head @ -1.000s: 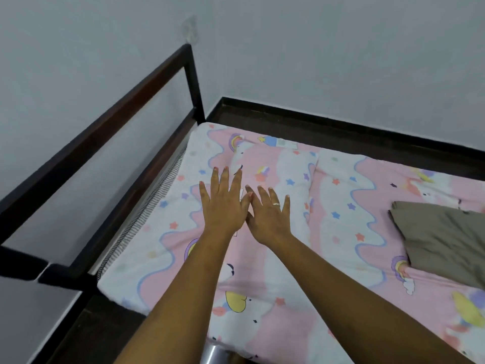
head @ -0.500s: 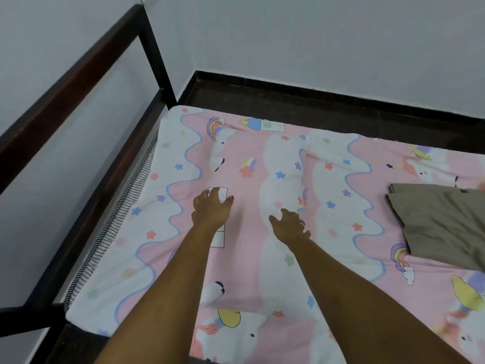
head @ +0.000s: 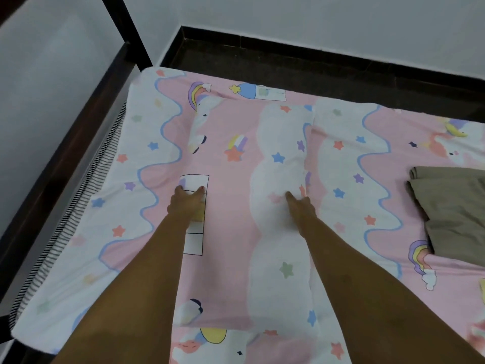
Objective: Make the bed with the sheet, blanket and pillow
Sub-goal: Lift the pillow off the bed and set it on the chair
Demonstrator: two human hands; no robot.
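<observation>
Since a second ago the two hands have parted and slid back toward the person, from flat and touching to set apart and curled. The left hand (head: pixel 186 203) and right hand (head: pixel 299 206) both press down on the pillow (head: pixel 249 195), fingers bent narrow against its case; whether they pinch any fabric I cannot tell. The pillow lies at the head end, on the patterned sheet (head: pixel 354 158), which already covers the mattress and looks fairly smooth. The folded khaki blanket (head: pixel 451 211) rests well apart to the right, not yet spread, so that step seems left. The dark bed frame (head: pixel 86 143) runs close along the left edge, where striped mattress ticking (head: pixel 86 185) shows; the far side and right offer open room.
</observation>
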